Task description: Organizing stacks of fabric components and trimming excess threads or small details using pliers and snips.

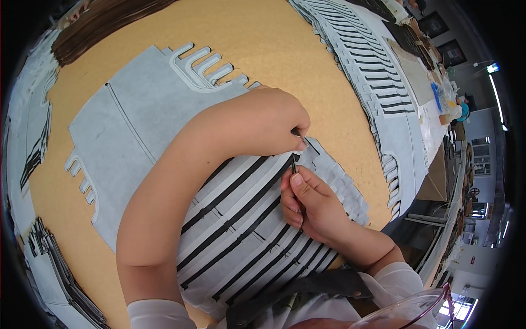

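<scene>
grey sheet with dark strips, the striped panel [257,238], lies on the tan table [348,104] close to the person, partly under both forearms. the left hand [276,118] reaches round from the left to its far edge, fingers curled nearly closed; a small dark thing [296,132] shows in its grip, though i cannot tell what it is. the right hand [313,202] sits just below, thumb and fingers pinched tight on a thin dark tool [293,166] (perhaps a pen or an awl; most of it hides behind the fingers). its tip points up toward the end of one black strip, near the left fingertips, and whether they touch is too small to tell.

the step in hand looks like close work on that strip's end, with both hands meeting at one spot. i judge that the next move calls for a firm left hold and a small, careful push of the tip, so the strip stays straight and its neighbours stay unmarked.

left of the striped panel, partly behind the left forearm, lies a plain grey panel [129,112] with slotted ends. more slotted panels [364,66] are stacked along the right side.
</scene>
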Action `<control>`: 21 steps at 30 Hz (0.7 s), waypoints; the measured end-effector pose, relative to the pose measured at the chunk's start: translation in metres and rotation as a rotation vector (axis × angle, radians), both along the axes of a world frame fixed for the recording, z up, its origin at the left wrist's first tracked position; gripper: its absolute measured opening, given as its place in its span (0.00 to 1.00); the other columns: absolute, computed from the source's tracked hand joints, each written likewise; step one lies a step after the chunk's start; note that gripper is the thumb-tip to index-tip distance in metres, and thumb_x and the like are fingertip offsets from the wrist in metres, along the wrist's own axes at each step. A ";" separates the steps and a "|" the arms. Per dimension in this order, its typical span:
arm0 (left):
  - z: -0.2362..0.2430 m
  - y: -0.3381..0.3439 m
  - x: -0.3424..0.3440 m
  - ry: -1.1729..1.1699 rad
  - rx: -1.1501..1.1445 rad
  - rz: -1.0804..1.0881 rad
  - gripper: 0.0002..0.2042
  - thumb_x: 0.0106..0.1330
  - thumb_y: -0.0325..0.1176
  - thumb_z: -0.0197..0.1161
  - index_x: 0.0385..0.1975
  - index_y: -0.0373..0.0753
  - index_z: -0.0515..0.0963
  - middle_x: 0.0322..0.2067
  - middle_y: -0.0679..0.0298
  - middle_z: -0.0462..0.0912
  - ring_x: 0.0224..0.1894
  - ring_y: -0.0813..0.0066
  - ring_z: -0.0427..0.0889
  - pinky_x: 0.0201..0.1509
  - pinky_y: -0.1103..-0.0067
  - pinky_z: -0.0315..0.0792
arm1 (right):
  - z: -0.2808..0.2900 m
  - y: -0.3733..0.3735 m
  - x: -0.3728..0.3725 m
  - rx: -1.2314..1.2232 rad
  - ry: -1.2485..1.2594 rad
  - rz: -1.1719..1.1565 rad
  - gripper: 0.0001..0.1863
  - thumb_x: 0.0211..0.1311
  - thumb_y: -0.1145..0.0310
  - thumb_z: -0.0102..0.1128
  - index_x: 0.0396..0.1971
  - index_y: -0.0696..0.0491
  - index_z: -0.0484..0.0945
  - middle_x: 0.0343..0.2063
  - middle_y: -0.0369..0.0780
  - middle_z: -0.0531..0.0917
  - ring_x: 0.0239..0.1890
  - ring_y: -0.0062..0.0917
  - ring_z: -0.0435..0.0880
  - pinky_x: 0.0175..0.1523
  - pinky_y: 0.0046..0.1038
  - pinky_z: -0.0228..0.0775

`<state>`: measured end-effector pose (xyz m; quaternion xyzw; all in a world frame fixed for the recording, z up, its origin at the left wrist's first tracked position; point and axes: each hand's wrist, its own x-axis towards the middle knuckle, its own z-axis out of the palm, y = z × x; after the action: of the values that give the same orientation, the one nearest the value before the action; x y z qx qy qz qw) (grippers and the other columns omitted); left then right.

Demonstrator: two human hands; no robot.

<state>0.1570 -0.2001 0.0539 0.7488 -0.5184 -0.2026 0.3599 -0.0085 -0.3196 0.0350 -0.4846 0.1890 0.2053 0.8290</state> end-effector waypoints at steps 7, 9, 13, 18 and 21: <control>-0.005 0.008 0.009 0.099 -0.052 -0.003 0.09 0.53 0.32 0.64 0.32 0.35 0.80 0.30 0.58 0.82 0.37 0.64 0.79 0.43 0.74 0.71 | 0.026 -0.001 -0.011 -0.004 -0.005 0.017 0.16 0.73 0.57 0.40 0.44 0.56 0.65 0.19 0.34 0.65 0.17 0.18 0.64 0.24 0.21 0.58; -0.006 0.016 0.024 0.130 -0.007 0.002 0.10 0.53 0.32 0.64 0.35 0.37 0.80 0.34 0.58 0.82 0.41 0.64 0.78 0.46 0.74 0.71 | 0.035 0.002 -0.007 -0.024 -0.049 0.028 0.19 0.72 0.57 0.40 0.52 0.57 0.63 0.20 0.36 0.68 0.18 0.20 0.66 0.25 0.22 0.60; -0.020 0.018 0.033 0.088 -0.056 -0.041 0.13 0.51 0.30 0.65 0.38 0.41 0.81 0.39 0.59 0.81 0.45 0.63 0.77 0.48 0.74 0.71 | 0.033 0.001 0.012 -0.189 -0.074 -0.106 0.24 0.72 0.55 0.40 0.59 0.57 0.61 0.22 0.36 0.70 0.17 0.20 0.64 0.24 0.23 0.60; -0.023 0.007 0.021 -0.057 0.171 0.012 0.11 0.48 0.29 0.67 0.34 0.41 0.82 0.41 0.60 0.80 0.44 0.64 0.77 0.45 0.73 0.71 | 0.018 -0.001 0.016 -0.022 0.074 -0.131 0.19 0.71 0.57 0.43 0.55 0.52 0.61 0.21 0.37 0.71 0.19 0.21 0.67 0.26 0.24 0.61; -0.017 0.013 0.022 -0.027 0.157 0.019 0.09 0.48 0.29 0.67 0.31 0.41 0.82 0.38 0.61 0.81 0.43 0.64 0.78 0.43 0.72 0.71 | 0.013 0.007 0.021 -0.011 0.059 -0.073 0.17 0.71 0.57 0.44 0.53 0.51 0.62 0.21 0.37 0.71 0.19 0.20 0.67 0.27 0.23 0.60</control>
<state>0.1787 -0.1868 0.0373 0.7821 -0.4989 -0.2289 0.2949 0.0123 -0.3122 0.0479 -0.4758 0.2322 0.1883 0.8272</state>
